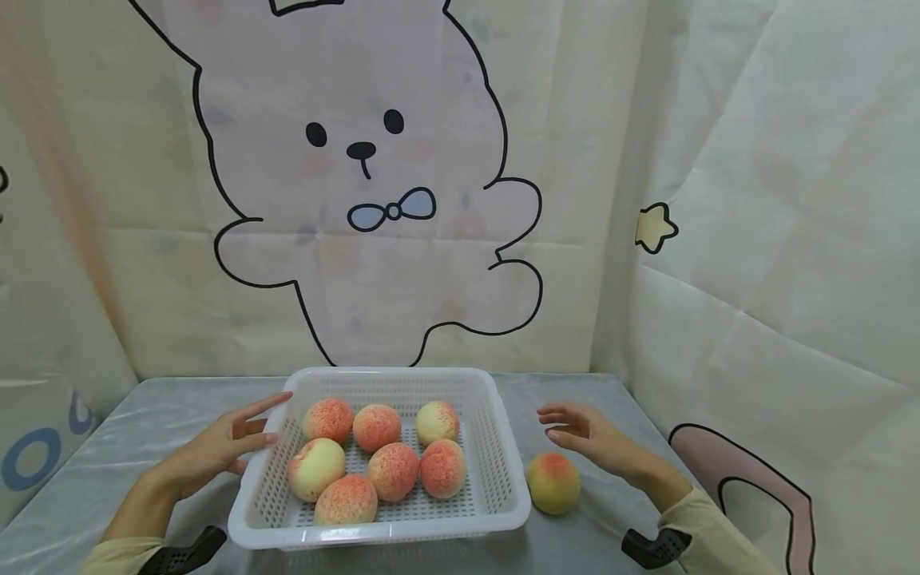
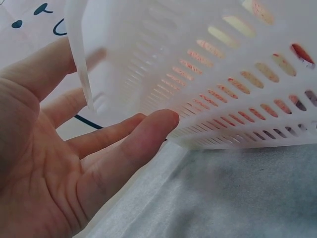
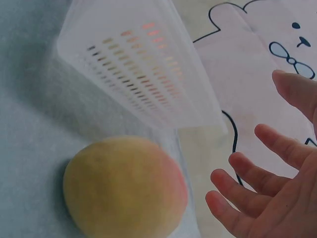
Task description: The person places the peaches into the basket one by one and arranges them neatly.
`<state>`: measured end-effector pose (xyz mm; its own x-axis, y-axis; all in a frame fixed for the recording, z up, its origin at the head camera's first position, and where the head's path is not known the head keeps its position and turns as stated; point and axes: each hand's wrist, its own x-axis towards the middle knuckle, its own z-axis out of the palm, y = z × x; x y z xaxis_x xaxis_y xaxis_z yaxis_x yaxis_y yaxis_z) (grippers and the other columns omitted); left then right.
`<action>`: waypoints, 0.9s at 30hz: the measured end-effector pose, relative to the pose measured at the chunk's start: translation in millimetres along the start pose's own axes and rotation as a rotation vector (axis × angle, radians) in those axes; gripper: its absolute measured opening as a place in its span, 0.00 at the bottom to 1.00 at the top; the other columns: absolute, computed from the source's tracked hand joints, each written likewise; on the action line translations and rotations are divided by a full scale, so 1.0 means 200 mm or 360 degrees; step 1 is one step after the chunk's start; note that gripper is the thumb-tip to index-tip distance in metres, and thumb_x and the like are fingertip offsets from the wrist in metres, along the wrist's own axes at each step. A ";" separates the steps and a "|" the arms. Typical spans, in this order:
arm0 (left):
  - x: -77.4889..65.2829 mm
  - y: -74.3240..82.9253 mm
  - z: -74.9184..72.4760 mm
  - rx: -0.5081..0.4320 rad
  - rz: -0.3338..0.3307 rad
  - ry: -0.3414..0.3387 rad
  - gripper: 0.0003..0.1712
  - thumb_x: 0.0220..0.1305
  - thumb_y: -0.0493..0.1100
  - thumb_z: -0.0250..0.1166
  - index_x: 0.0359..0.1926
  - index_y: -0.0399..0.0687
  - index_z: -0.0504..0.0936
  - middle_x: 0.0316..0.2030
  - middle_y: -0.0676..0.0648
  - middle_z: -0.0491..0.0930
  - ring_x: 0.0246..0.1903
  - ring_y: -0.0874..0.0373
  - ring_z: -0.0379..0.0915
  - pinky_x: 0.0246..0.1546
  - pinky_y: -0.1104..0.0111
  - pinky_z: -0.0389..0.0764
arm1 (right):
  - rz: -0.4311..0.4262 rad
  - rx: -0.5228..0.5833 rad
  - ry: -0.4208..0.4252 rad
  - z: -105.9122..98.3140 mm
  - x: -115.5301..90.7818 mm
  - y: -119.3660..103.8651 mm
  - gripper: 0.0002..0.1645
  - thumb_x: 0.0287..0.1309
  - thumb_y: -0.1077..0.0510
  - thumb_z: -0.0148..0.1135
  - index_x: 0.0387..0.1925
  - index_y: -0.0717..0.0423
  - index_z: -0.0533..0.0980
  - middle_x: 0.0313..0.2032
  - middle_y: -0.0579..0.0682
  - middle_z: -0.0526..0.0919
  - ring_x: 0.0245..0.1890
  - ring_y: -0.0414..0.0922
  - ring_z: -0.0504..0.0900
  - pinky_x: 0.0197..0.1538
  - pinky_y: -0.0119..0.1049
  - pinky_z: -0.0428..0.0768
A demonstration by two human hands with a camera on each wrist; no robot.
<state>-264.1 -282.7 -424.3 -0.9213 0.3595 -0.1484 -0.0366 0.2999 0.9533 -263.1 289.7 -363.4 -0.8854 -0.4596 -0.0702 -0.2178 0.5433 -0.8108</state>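
Note:
A white plastic basket (image 1: 496, 523) with slotted walls stands on the table and holds several red-and-yellow peaches (image 1: 393, 471). My left hand (image 1: 216, 447) is at the basket's left side, its fingers extended against the rim and side wall. In the left wrist view, the fingers of that left hand (image 2: 99, 144) reach to the slotted wall, and part of them lies behind the rim. One yellow peach with a red blush (image 1: 553, 483) sits outside, close to the basket's right wall. Beyond that peach (image 3: 124, 188), my right hand (image 1: 592, 439) hovers with loosely bent fingers, holding nothing.
A grey cloth (image 1: 187, 391) covers the table. Pale curtains with printed cartoon figures hang behind the table and on both sides; the right curtain (image 1: 791, 319) comes down close to the right forearm. Each wrist wears a black band (image 1: 656, 548).

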 end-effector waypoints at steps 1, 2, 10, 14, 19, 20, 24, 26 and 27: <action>0.00 0.00 0.00 0.0002 -0.0005 0.0003 0.45 0.74 0.49 0.59 0.81 0.53 0.44 0.77 0.26 0.47 0.57 0.47 0.78 0.43 0.50 0.87 | 0.0007 0.0007 -0.0008 0.00 -0.01 0.02 0.31 0.74 0.49 0.55 0.71 0.58 0.65 0.69 0.65 0.71 0.68 0.64 0.71 0.65 0.57 0.76; 0.00 0.00 0.00 0.0003 -0.0007 0.0006 0.45 0.74 0.50 0.59 0.81 0.53 0.45 0.77 0.26 0.48 0.58 0.47 0.78 0.43 0.50 0.87 | 0.0008 0.0022 -0.0024 0.00 -0.01 0.03 0.31 0.74 0.50 0.54 0.72 0.59 0.64 0.69 0.66 0.70 0.69 0.65 0.70 0.66 0.57 0.76; 0.00 0.01 0.01 0.0009 -0.0022 0.0015 0.45 0.73 0.50 0.59 0.81 0.54 0.44 0.77 0.26 0.47 0.57 0.47 0.78 0.42 0.50 0.87 | -0.0010 0.0058 -0.0147 0.01 -0.05 0.15 0.34 0.72 0.51 0.57 0.73 0.59 0.63 0.71 0.71 0.65 0.70 0.70 0.65 0.63 0.60 0.76; 0.00 0.01 0.00 0.0030 -0.0039 0.0025 0.46 0.73 0.51 0.60 0.81 0.53 0.43 0.77 0.26 0.46 0.58 0.46 0.78 0.43 0.50 0.87 | -0.0016 0.0080 -0.0260 0.00 -0.06 0.21 0.37 0.71 0.53 0.58 0.75 0.62 0.61 0.73 0.70 0.63 0.71 0.68 0.63 0.65 0.65 0.72; 0.00 0.01 0.00 0.0035 -0.0026 0.0021 0.46 0.73 0.50 0.59 0.82 0.53 0.43 0.77 0.26 0.46 0.57 0.47 0.78 0.43 0.50 0.87 | -0.0009 0.0138 -0.0407 0.00 -0.06 0.27 0.40 0.69 0.56 0.60 0.76 0.61 0.58 0.75 0.66 0.61 0.74 0.67 0.58 0.67 0.64 0.69; 0.00 0.01 0.00 0.0036 -0.0023 0.0022 0.46 0.73 0.51 0.59 0.82 0.53 0.43 0.77 0.26 0.46 0.57 0.47 0.79 0.43 0.50 0.87 | -0.0008 0.0145 -0.0425 0.00 -0.06 0.28 0.40 0.69 0.56 0.61 0.77 0.61 0.57 0.75 0.65 0.61 0.75 0.67 0.58 0.68 0.61 0.70; 0.00 0.00 0.00 0.0035 -0.0012 0.0020 0.46 0.73 0.51 0.59 0.81 0.53 0.43 0.77 0.26 0.45 0.58 0.46 0.78 0.43 0.51 0.87 | 0.0000 0.0157 -0.0459 0.00 -0.06 0.32 0.41 0.68 0.57 0.62 0.77 0.60 0.57 0.75 0.61 0.64 0.75 0.62 0.60 0.68 0.51 0.72; 0.00 0.00 0.00 0.0036 -0.0012 0.0021 0.46 0.73 0.51 0.59 0.81 0.53 0.43 0.78 0.27 0.46 0.58 0.46 0.78 0.43 0.51 0.87 | -0.0001 0.0167 -0.0468 0.00 -0.06 0.34 0.41 0.68 0.57 0.62 0.77 0.59 0.57 0.74 0.60 0.65 0.74 0.58 0.62 0.68 0.50 0.70; 0.00 0.00 0.01 0.0029 -0.0011 0.0017 0.46 0.73 0.51 0.59 0.81 0.53 0.43 0.77 0.26 0.46 0.58 0.46 0.78 0.43 0.51 0.87 | 0.0001 0.0172 -0.0472 0.00 -0.06 0.35 0.41 0.68 0.57 0.62 0.77 0.59 0.57 0.74 0.59 0.66 0.73 0.55 0.64 0.68 0.50 0.70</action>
<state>-263.0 -281.9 -424.3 -0.9250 0.3481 -0.1524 -0.0363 0.3183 0.9473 -267.5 332.8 -418.6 -0.7238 -0.6526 -0.2242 -0.1582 0.4732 -0.8667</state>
